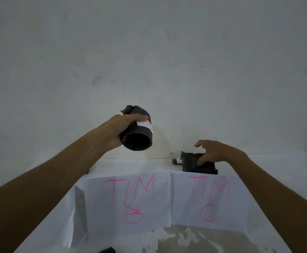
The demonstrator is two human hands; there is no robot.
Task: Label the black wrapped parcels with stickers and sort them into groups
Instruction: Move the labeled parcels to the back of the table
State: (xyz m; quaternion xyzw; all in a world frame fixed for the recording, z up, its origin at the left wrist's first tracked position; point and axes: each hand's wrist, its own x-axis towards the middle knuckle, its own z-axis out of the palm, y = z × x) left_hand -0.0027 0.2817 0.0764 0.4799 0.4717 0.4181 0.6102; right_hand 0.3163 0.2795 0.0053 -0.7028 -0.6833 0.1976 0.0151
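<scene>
The left hand point(120, 131) holds a round black parcel point(137, 134) up in the air, fingers curled around it. The parcel has a white sticker point(145, 124) with a pink mark on its side. Its long way points up and away, and its round bottom faces the camera. Below it and a bit nearer lies the paper sheet marked TIM B point(129, 199) on the white surface point(123, 164). The sheet marked TIM C point(209, 199) lies right beside it. The right hand point(216, 152) is spread wide, and its fingertips rest on a flat black parcel point(197, 164) that lies on the surface just behind the TIM C sheet, close to the wall point(149, 52). This flat parcel lies sideways, with a small white bit at its left end. The round parcel likely goes down next, and the left hand is the one to do it. The space behind the TIM B sheet shows bare surface, with the wall close behind it, so there is little room at the back.
</scene>
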